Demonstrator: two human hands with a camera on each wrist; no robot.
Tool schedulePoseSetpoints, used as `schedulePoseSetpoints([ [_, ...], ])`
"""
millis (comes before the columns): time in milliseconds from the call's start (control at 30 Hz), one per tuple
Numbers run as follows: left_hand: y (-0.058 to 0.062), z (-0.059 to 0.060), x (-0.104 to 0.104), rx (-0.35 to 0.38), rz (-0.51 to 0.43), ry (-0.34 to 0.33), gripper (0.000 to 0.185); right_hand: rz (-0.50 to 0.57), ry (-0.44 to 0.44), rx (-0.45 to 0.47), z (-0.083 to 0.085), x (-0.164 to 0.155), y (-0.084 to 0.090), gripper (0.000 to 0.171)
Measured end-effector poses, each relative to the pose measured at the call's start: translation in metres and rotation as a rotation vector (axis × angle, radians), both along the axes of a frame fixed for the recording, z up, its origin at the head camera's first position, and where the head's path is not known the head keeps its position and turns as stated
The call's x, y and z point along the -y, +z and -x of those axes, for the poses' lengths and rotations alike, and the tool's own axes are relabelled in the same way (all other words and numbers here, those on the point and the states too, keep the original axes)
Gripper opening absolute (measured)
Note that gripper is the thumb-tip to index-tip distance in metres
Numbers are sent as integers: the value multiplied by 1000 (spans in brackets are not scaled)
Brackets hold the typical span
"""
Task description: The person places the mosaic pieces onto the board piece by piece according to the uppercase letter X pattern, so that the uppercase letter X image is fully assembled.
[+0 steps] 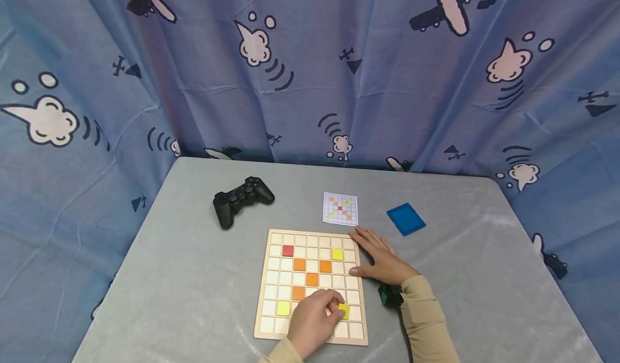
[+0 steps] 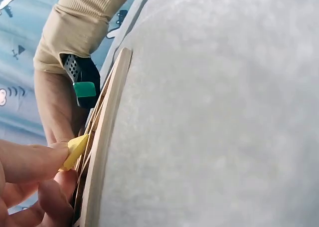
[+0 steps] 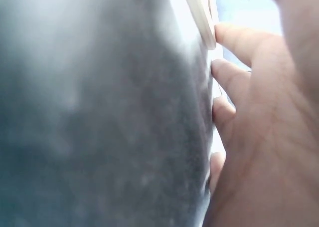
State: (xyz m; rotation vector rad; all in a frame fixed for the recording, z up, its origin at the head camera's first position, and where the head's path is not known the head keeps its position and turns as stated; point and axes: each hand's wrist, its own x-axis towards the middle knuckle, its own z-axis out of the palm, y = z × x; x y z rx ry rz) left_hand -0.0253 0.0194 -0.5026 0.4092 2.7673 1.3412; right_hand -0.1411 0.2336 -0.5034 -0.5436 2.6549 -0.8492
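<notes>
We are looking down at a wooden grid board point(image 1: 312, 285) lying in the lower middle of the head frame on a grey surface point(image 1: 194, 277). The left hand point(image 1: 312, 320) is sitting over the board's lower right cells, its fingers point(image 2: 30, 162) pinching a yellow tile point(image 1: 344, 310); in the left wrist view the yellow tile point(image 2: 75, 149) is sitting tilted between thumb and forefinger, just over the board's edge point(image 2: 107, 137). The right hand point(image 1: 380, 260) is lying flat beside the board's right edge, fingers relaxed and slightly spread, fingertips touching the frame. So far we are counting one red tile point(image 1: 288, 250), four orange tiles point(image 1: 299, 264) and two yellow ones already seated; most cells are showing bare wood. Judging against the pattern card point(image 1: 340, 209) just above the board, we are estimating the layout as partly done, with several coloured cells left to fill. A black game controller point(image 1: 242, 199) is lying at centre left, a blue lid point(image 1: 406, 218) to the right of the card. The card's print is too small to read cell by cell; the left hand is covering some lower cells; the right wrist view is mostly blur, showing only fingers point(image 3: 234, 40) against the board's edge.
</notes>
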Motion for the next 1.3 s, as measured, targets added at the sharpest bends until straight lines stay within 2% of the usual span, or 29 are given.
schedulePoseSetpoints([
  [633,-6,-1,-2,-49,57,-1,11,10,9,-2,1,-1,0,89],
  [933,-6,0,-3,-55,51,0,11,13,18,0,2,-2,1,89],
  [1300,-3,-3,-4,-118,93,-21,8,2,4,3,2,-3,2,90],
])
